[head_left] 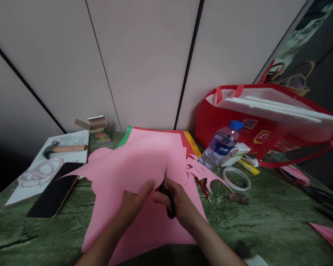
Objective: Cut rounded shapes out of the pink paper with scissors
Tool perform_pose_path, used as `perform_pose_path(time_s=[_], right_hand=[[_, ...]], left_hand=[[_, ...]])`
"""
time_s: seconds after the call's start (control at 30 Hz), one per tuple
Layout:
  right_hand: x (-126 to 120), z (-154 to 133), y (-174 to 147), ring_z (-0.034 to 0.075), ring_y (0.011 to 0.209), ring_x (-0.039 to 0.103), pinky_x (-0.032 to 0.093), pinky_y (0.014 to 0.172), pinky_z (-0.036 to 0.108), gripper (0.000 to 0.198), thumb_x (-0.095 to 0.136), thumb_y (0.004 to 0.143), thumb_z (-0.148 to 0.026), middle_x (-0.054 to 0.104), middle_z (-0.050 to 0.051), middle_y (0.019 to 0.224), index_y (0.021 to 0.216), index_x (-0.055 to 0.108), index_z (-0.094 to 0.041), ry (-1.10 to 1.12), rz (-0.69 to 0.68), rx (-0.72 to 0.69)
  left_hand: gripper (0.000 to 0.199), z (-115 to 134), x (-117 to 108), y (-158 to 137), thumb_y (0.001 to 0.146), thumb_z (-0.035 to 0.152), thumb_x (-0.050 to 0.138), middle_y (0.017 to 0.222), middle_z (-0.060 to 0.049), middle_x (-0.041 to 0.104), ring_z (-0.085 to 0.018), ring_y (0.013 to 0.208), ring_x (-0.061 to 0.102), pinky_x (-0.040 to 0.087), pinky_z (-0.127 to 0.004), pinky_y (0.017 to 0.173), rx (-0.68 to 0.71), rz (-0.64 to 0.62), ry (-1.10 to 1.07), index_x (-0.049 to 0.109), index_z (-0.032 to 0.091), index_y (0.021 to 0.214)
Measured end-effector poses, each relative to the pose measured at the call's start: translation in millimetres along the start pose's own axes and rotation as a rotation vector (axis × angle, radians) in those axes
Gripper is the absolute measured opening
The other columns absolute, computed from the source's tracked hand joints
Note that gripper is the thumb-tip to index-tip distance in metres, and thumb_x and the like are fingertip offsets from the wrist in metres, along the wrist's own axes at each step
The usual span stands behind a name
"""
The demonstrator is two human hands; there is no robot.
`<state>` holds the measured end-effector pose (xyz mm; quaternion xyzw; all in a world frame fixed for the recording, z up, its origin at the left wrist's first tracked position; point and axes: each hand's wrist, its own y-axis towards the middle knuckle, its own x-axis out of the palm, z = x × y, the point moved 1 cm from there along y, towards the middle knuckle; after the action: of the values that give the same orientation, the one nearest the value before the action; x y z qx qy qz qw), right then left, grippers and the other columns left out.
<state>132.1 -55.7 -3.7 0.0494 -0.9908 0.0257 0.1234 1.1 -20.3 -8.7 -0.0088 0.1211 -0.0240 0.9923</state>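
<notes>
One pink sheet (140,160) — plain, sharp-tipped.

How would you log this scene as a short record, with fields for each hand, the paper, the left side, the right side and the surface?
Left hand: gripping a pink sheet, thumb on top
Right hand: holding black-handled scissors at the sheet
Behind sheet: green paper and yellow paper edges
Left side: hammer, dark phone
Right side: water bottle, tape roll, red bag
Surface: green patterned table
</notes>
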Motion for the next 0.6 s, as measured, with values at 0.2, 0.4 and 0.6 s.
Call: perform_pose_path(time_s=[0.2, 0.4, 0.6], right_hand=[[-0.4, 2.0, 0.0, 0.010, 0.056, 0.037, 0.030, 0.053, 0.023, 0.027, 0.068, 0.065, -0.036, 0.041, -0.006, 0.060, 0.069, 0.050, -0.017, 0.010, 0.019, 0.001], [-0.6, 6.0, 0.5, 0.009, 0.056, 0.039, 0.034, 0.055, 0.023, 0.026, 0.069, 0.065, -0.035, 0.041, -0.006, 0.061, 0.070, 0.051, -0.017, 0.029, 0.021, 0.005], [1.1, 5.1, 0.0, 0.012, 0.060, 0.048, 0.041, 0.062, 0.027, 0.026, 0.068, 0.065, -0.036, 0.046, -0.004, 0.063, 0.071, 0.053, -0.016, 0.041, 0.039, 0.015]], left_hand=[[0.044, -0.9, 0.4, -0.2, 0.070, 0.037, 0.058, 0.105, -0.012, 0.062, -0.026, 0.104, 0.054, 0.042, -0.041, 0.089, -0.019, 0.014, 0.012, 0.054, 0.015, 0.108], [0.046, -3.8, 1.2, 0.4, 0.071, 0.036, 0.057, 0.109, -0.011, 0.060, -0.025, 0.107, 0.052, 0.040, -0.040, 0.092, 0.000, -0.011, -0.012, 0.050, 0.016, 0.112], [0.040, 0.3, 1.5, -0.2, 0.072, 0.034, 0.056, 0.104, -0.010, 0.063, -0.025, 0.103, 0.054, 0.042, -0.039, 0.089, 0.007, -0.033, -0.034, 0.053, 0.016, 0.108]])
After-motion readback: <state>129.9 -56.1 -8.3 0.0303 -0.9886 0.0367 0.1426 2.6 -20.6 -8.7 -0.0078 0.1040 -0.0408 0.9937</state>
